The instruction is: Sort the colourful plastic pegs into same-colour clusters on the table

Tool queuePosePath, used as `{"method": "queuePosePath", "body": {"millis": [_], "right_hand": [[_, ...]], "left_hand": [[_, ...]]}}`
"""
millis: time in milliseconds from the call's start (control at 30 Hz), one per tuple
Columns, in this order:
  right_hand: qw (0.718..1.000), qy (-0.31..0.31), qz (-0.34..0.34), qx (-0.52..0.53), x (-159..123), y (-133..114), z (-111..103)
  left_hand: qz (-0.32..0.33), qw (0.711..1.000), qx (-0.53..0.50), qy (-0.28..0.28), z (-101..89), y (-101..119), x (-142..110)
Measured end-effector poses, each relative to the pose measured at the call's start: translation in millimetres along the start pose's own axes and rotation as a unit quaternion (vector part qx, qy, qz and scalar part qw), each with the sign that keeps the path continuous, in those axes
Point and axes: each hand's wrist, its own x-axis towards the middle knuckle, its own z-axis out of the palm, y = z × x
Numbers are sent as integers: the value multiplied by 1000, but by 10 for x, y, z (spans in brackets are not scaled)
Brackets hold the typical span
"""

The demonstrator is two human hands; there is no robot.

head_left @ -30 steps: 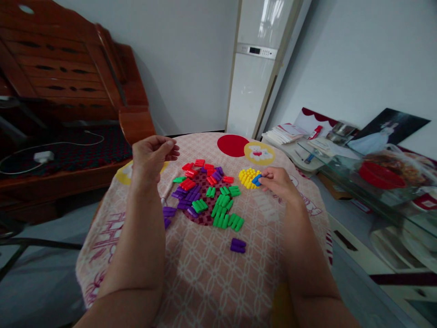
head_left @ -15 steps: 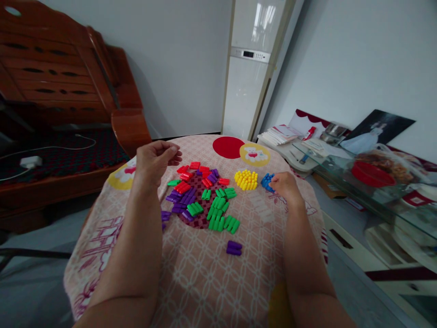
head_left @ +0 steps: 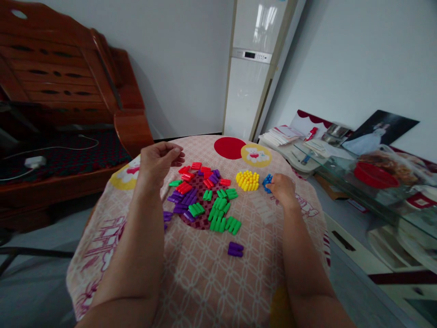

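Observation:
Over the table's left side is my left hand [head_left: 161, 160], raised above the cloth near the red plastic pieces [head_left: 185, 187]. Its thumb rests against the curled fingers; whatever may be between them is hidden. My right hand [head_left: 282, 187] reaches to a small cluster of blue plastic pieces [head_left: 267, 181], its fingers closed at the cluster's near right edge. The fingertips are partly hidden. Just left of the blue cluster stands a tight group of yellow pieces [head_left: 247, 181]. Green pieces [head_left: 219, 208] and purple pieces [head_left: 186, 198] lie in loose groups across the middle.
A pair of purple pieces [head_left: 235, 249] lies apart near the front. Pale translucent pieces [head_left: 263, 208] lie below the yellow group. A patterned tablecloth [head_left: 205, 282] covers the round table. To the right is a glass shelf [head_left: 344, 182] with clutter; at left, a wooden bench [head_left: 61, 91].
My right hand has shifted slightly left and turned a little over the blue cluster. My left hand keeps its pose. The whole view has moved slightly.

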Motion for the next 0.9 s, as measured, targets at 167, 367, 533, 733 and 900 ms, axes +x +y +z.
{"method": "queuePosePath", "body": {"millis": [167, 367, 533, 733, 900], "right_hand": [[991, 98, -56, 72, -112, -217, -228], [979, -39, -163, 120, -437, -573, 13], [971, -73, -173, 150, -692, -696, 370], [974, -12, -132, 181, -688, -674, 576], [953, 2, -145, 267, -654, -561, 681]], "left_hand": [[1, 1000, -3, -21, 65, 34, -35], [-12, 996, 6, -92, 276, 31, -99], [46, 976, 130, -166, 529, -45, -218], [93, 820, 466, -318, 752, -360, -616], [85, 786, 509, -341, 789, -540, -808]]}}
